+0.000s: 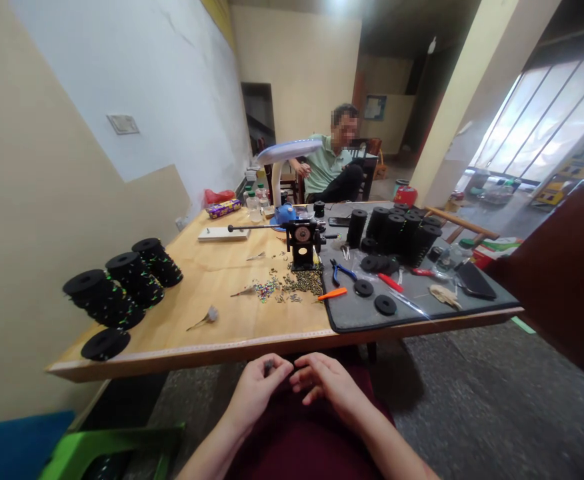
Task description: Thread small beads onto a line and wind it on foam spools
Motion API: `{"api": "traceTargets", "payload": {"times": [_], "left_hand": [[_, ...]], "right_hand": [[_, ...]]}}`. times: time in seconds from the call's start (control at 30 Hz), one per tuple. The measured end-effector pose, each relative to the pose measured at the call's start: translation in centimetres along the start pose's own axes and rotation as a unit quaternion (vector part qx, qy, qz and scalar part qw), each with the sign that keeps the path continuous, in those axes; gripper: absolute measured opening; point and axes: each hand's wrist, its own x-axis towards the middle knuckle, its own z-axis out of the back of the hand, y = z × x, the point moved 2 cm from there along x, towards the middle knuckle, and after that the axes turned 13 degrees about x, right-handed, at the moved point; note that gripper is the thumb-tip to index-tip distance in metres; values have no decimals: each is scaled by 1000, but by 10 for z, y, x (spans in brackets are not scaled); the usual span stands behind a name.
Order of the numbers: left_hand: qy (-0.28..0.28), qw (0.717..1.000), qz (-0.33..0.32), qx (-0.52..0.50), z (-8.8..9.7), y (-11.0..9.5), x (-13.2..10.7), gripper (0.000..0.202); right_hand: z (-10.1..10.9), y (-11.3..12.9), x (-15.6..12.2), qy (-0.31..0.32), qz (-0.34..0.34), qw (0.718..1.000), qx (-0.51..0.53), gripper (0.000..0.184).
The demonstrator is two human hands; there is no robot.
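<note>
Just off the near edge of the pale wooden bench (pixel 197 280), a small dark lump (pixel 269 365) is held in the curled left hand (pixel 262 380), its long axis unclear; the right hand (pixel 333 381), half-spread with nothing visible in it, lies close by, to the right.

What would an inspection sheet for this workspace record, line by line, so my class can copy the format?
Surface: wooden table, grey mat covering its right part.
Work things: small dark thing in the left hand; coloured bits and brassy pieces loose in front of a black machine.
Clutter: pliers on the mat; black rolls standing at both sides.
Hands: left pinched; right hand loosely curled beside it, grip unclear.
Cables: nothing clearly seen.
Surroundings: seated person beyond the table; pillar at right.
</note>
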Motion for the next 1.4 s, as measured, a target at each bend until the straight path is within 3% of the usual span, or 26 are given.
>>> {"api": "traceTargets", "payload": {"times": [0.17, 0.3, 0.4, 0.53, 0.73, 1.0, 1.4], "left_hand": [[5, 999, -32, 43, 0, -12, 0, 30], [-15, 995, -51, 78, -1, -18, 0, 27], [-8, 998, -39, 43, -3, -15, 1, 24], [46, 997, 20, -67, -5, -7, 0, 20], [91, 968, 116, -204, -9, -3, -4, 27], [96, 974, 70, -193, -16, 7, -3, 33], [109, 971, 71, -201, -22, 10, -6, 30]], "right_hand": [[-9, 4, 4, 33, 6, 999, -20, 47], [-12, 4, 6, 15, 45, 987, -154, 30], [-9, 3, 6, -20, 82, 970, -228, 18], [-3, -1, 6, -49, 91, 979, -173, 25], [4, -7, 10, -81, 89, 992, -40, 39], [1, -10, 8, -81, 78, 994, -14, 46], [-6, -11, 7, -102, 74, 989, -72, 46]]}}
